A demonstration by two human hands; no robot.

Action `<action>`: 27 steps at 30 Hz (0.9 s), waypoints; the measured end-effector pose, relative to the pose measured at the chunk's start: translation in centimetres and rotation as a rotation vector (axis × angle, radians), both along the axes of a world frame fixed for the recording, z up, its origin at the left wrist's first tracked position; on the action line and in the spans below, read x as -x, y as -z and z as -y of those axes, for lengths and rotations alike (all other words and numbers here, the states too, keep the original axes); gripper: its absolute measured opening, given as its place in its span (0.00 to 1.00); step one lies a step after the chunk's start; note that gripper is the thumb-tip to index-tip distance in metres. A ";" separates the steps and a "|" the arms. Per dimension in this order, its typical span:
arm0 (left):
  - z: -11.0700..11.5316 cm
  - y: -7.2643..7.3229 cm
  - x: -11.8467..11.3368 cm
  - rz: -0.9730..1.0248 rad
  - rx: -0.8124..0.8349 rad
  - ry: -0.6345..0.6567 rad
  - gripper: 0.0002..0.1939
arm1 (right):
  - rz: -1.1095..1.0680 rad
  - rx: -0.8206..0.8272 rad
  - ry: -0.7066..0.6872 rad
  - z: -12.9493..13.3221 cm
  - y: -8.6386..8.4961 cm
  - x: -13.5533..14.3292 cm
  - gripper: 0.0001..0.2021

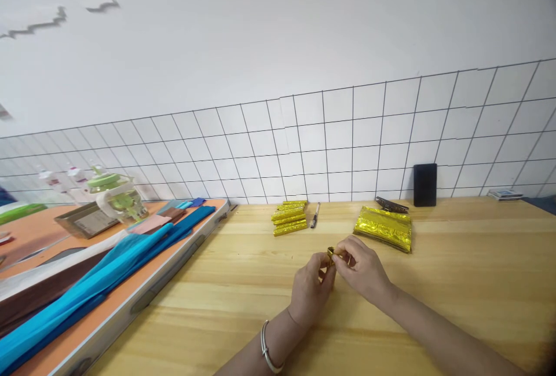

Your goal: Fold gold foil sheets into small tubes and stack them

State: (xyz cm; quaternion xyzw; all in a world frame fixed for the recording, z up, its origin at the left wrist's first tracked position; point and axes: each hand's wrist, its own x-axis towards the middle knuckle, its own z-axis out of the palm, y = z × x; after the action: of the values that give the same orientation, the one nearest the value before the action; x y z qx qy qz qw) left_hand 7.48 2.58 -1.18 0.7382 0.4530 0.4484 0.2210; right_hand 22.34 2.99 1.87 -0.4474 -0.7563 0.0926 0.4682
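Observation:
Both hands meet over the middle of the wooden table (226, 295). Between the fingertips is a small piece of gold foil (330, 253), partly hidden by the fingers. My left hand (310, 289) pinches it from the left, a bangle on that wrist. From the right, my right hand (362, 266) is closed on the same foil with thumb and finger. Beyond the left hand lie several rolled gold foil strips (289, 218) in a stack. A flat gold foil pack (384, 228) rests past the right hand.
A pen (315, 215) lies beside the rolls. Behind the pack are a dark object (391, 205) and a black panel (424, 185) against the tiled wall. On the left, an orange table (39, 231) carries blue folded material (99, 272), a cardboard box (87, 219) and a green-lidded jug (117, 196).

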 end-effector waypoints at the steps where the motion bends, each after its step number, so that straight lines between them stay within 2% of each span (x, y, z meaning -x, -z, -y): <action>1: 0.0 0.0 0.0 0.007 -0.001 0.002 0.01 | -0.008 0.006 -0.021 0.0 -0.1 0.0 0.04; 11: -0.1 -0.2 0.4 0.055 -0.022 0.045 0.04 | -0.008 0.036 -0.203 -0.8 0.1 -0.9 0.06; 15: 0.1 -0.5 0.5 0.033 -0.025 0.071 0.06 | -0.015 0.019 -0.189 -1.0 -0.1 -1.2 0.05; 22: 0.2 -0.4 0.1 -0.027 -0.063 0.016 0.06 | -0.044 0.036 -0.159 -1.1 0.1 -1.1 0.03; 27: 0.1 -0.4 0.0 -0.073 -0.082 0.022 0.05 | -0.117 0.094 -0.134 -0.9 0.1 -0.9 0.02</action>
State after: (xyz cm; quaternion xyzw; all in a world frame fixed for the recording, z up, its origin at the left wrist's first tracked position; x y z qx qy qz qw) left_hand 7.48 2.44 -0.81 0.7675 0.4338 0.4368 0.1787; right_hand 23.24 3.91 1.74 -0.4112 -0.7506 0.1850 0.4829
